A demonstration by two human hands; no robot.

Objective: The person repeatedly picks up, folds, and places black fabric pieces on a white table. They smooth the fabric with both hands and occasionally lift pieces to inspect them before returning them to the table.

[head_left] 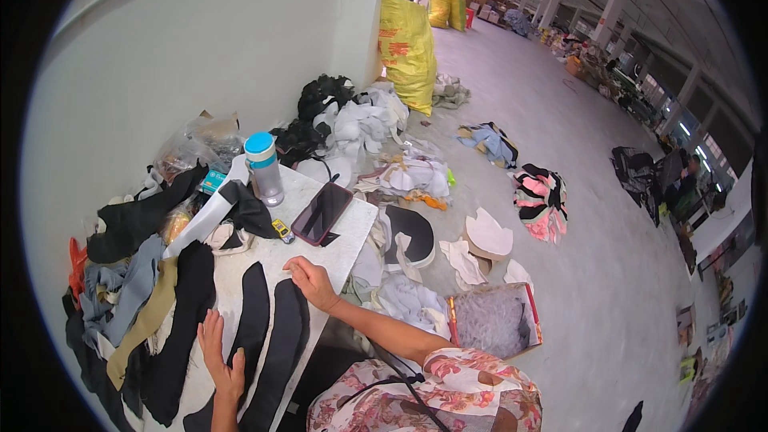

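Note:
My left hand [221, 360] is spread with its thumb apart, over the white tabletop [231, 261] and just left of a curved black fabric strip [251, 306]. Nothing shows in it. Beside the upper end of a second black strip [281, 348], my right hand [311, 283] has its fingers curled; whether something small is pinched there is hidden. Both strips lie lengthwise, roughly side by side. A larger black fabric piece [180, 336] rests to the left of my left hand. Beyond my right hand are a dark phone [323, 213] and a small yellow gadget [282, 231].
A clear bottle with a blue lid [264, 174] stands on the table's far part. Blue-grey scraps [129, 288] and a tan strip [144, 324] are heaped at left. On the floor sit white scraps [363, 120], an open box [495, 318], a pink-black bundle [540, 201] and a yellow sack [408, 51].

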